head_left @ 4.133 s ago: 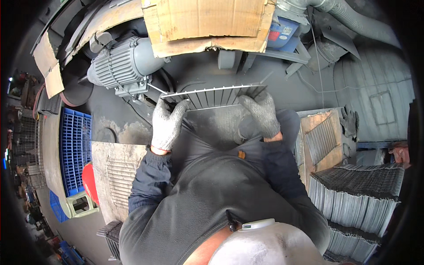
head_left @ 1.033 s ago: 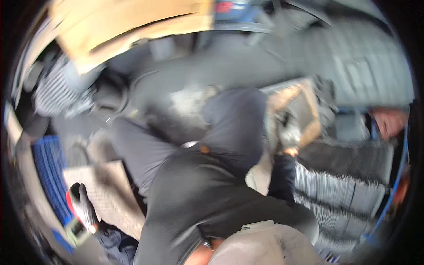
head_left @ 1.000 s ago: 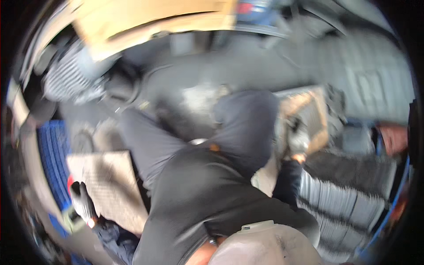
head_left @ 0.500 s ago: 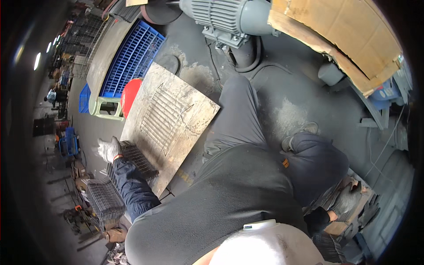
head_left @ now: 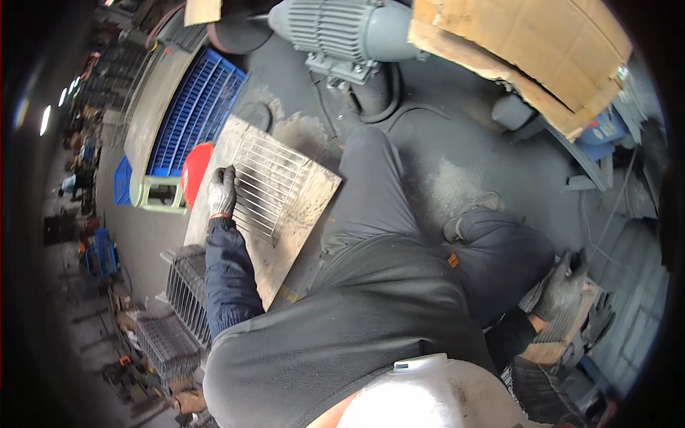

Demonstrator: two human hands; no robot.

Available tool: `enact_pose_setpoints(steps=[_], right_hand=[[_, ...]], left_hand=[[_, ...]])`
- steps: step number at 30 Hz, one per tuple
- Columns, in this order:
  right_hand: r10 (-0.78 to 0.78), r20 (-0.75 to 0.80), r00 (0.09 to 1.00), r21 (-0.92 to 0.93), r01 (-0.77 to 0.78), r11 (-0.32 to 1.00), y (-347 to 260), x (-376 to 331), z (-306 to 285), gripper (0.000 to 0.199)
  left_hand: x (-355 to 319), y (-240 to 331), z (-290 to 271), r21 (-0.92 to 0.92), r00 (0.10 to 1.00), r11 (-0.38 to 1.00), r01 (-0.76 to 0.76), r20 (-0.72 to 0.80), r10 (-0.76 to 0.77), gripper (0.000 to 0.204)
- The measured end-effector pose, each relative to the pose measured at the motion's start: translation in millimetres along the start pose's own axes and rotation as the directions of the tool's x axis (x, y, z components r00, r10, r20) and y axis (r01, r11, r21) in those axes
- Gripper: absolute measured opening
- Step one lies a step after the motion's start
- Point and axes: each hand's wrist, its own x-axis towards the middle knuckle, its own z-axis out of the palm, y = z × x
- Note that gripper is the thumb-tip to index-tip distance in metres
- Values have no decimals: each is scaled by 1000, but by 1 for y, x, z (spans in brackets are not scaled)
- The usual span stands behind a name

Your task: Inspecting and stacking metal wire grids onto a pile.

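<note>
A rectangular wire rack (head_left: pixel 270 187) with parallel bars lies on a worn, pale board (head_left: pixel 310 207) left of my knees. My left hand (head_left: pixel 222 191), in a grey work glove, is closed at the rack's left edge, thumb and fingers pinching it. On my far right, my gloved right hand (head_left: pixel 560 294) rests above a pile of thin metal wire pieces (head_left: pixel 553 329), fingers stretched out and apart. Its palm side is hidden. Beside that hand lies a loose dark glove (head_left: pixel 598 319).
Stacked wire racks (head_left: pixel 187 285) stand by my left forearm, with another stack (head_left: pixel 168 342) behind. Past the board are a red round thing (head_left: pixel 194 171), a green stool (head_left: pixel 160 192) and a blue crate (head_left: pixel 193 107). Ahead stand a grey motor (head_left: pixel 342 32) and cardboard (head_left: pixel 528 53).
My left hand has moved from the stacked racks up to the rack on the board and closed on its edge. My right hand has shifted slightly upward.
</note>
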Motion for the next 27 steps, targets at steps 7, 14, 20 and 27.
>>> enact_pose_setpoints(steps=[7,14,20,27], right_hand=[[-244,415,876,686,-126,716,-171,-39,49,50],[-215,626,750,696,-413,587,-234,-40,96,35],[-8,661,751,675,-590,443,-145,-3,108,23],[88,602,794,713,-583,389,-118,31,76,37]], left_hand=[[-37,274,16,-55,876,880,-471,82,474,24],[-82,405,90,-141,454,440,-887,-93,886,35],[-75,378,194,-535,478,774,338,806,349,51],[-120,438,259,-512,279,688,515,859,430,30]])
